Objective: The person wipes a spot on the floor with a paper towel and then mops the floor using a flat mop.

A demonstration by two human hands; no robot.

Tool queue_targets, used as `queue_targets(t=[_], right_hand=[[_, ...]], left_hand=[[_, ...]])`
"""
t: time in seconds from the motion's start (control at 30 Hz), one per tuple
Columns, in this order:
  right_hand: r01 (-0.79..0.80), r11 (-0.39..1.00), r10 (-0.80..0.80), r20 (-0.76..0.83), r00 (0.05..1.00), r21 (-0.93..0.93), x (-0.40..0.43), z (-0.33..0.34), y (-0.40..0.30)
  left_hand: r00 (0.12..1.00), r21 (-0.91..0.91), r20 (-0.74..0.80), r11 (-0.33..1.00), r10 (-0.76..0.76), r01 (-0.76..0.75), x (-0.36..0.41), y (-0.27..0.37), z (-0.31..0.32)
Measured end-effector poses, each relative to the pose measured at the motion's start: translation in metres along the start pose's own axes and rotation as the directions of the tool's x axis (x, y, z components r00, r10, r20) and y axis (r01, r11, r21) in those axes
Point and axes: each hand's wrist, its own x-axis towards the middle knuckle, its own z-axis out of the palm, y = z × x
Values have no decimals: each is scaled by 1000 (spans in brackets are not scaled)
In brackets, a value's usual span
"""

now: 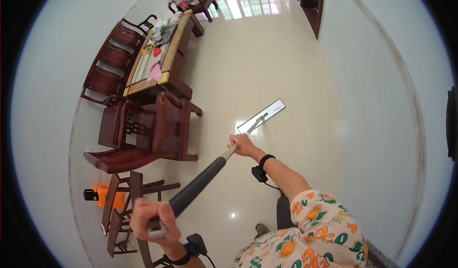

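A flat mop's white rectangular head (272,110) rests on the glossy tiled floor, tilted up to the right. Its metal pole runs down and left to a black foam grip (198,185). My left hand (154,219) is wrapped around the top end of the handle, close to the camera. Lower on the pole, near the mop head, my right hand (243,145) grips the metal shaft. A black strap with a small device sits on each wrist.
On the left stand a dark wooden armchair (171,125), a cluttered tea table (175,50), a long bench (111,58) and wooden stools (136,189). An orange container (102,193) sits behind the stools. Along the right runs a white wall (372,100), with a dark doorway (311,3) beyond.
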Motion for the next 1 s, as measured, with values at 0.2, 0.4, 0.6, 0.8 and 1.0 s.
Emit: queue_targets(t=[0.2, 0.4, 0.6, 0.8, 1.0], right_hand=[[-137, 990, 139, -137, 981, 26, -85, 1, -41], [-312, 947, 320, -150, 935, 73, -179, 33, -130], [-366, 924, 381, -168, 909, 114, -274, 71, -205], [-332, 934, 330, 32, 943, 132, -311, 99, -238], [-229, 973, 226, 95, 970, 28, -295, 67, -248]], left_hand=[[999, -142, 17, 989, 44, -41, -24, 28, -46], [999, -278, 18, 960, 40, -33, -60, 31, -127], [984, -376, 146, 926, 102, -40, -77, 37, -200], [991, -398, 111, 911, -68, 107, -91, 24, -232], [965, -321, -105, 910, 242, -263, -99, 12, -263]])
